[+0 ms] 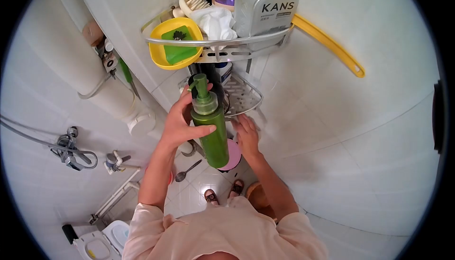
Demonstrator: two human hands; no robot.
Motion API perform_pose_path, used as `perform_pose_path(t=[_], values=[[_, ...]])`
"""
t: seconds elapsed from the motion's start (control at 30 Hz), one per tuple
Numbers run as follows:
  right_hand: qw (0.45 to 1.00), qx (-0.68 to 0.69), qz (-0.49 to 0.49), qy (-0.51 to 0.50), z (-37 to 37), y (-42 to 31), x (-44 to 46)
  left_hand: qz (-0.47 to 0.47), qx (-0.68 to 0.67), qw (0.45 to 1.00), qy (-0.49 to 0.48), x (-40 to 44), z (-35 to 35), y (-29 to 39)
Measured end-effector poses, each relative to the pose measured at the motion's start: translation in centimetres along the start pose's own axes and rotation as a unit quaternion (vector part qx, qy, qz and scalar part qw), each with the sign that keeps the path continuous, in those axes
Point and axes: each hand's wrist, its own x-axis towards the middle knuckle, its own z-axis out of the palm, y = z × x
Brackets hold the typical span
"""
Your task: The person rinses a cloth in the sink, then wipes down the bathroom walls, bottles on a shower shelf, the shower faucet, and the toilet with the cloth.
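My left hand [179, 126] is closed round a green pump bottle [212, 136], its thumb across the front and its fingers behind. The bottle is upright, slightly tilted, in front of the lower metal corner shelf [258, 100]. Just behind its pump stands a dark bottle, mostly hidden. My right hand [247, 136] is below the front rim of that shelf, fingers stretched upward and nothing visible in them. Whether its fingertips touch the rim I cannot tell. A white container with a dark blue label [224, 72] shows at the back of the lower shelf.
Above, the upper shelf [227, 40] carries a silver KANS bottle [272, 11], a crumpled white cloth [214, 22], a hairbrush [193, 2] and a yellow soap dish [156, 54]. A yellow handle [332, 46] hangs right. A pink round object [232, 155] sits below.
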Motion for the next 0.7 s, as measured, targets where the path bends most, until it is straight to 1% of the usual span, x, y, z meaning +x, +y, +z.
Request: perform_pose_path(t=[0.1,0.17,0.2,0.27,0.3,0.33,0.43,0.47,0.53,0.57,0.6,0.63,0.7], values=[[0.995,0.069,-0.016,-0.066,-1.7,0.8,-1.7,-0.004,-0.022,1.000,0.005,-0.1,0.2,0.6],[0.983,0.149,0.079,-0.066,-3.6,1.2,-2.3,-0.022,-0.020,1.000,-0.001,-0.6,-0.2,1.9],[0.972,0.189,0.126,-0.066,-4.7,1.2,-2.3,-0.031,-0.045,0.998,0.015,-1.1,0.2,2.9],[0.964,0.225,0.143,0.021,-8.5,0.0,1.1,-0.032,-0.068,0.997,0.025,-2.7,0.4,4.3],[0.977,0.178,0.106,0.055,-10.0,-0.3,3.0,-0.032,-0.079,0.996,0.029,-3.7,0.2,4.6],[0.985,0.131,0.068,0.091,-11.0,-0.4,5.0,-0.007,-0.082,0.996,0.040,-4.8,0.0,4.6],[0.994,0.078,0.037,0.062,-11.2,0.0,9.9,0.011,-0.088,0.995,0.034,-7.6,-0.5,5.2],[0.998,0.061,0.014,0.029,-10.3,0.5,11.0,0.005,-0.074,0.996,0.048,-8.6,-0.7,5.2],[0.998,0.025,-0.034,-0.038,-7.1,2.1,12.2,-0.015,-0.070,0.997,0.037,-10.5,-1.5,5.0],[0.995,0.000,-0.033,-0.095,-5.7,2.9,12.0,-0.026,-0.069,0.997,0.032,-11.4,-1.8,4.7],[0.987,-0.025,-0.033,-0.153,-4.3,3.8,11.8,-0.028,-0.041,0.998,0.038,-12.2,-2.0,4.4],[0.976,-0.052,-0.034,-0.210,-3.6,4.1,11.9,-0.061,-0.029,0.996,0.060,-13.2,-2.0,4.2],[0.955,-0.077,-0.017,-0.287,-2.8,4.6,12.8,-0.073,0.018,0.993,0.087,-15.0,-2.7,3.0]])
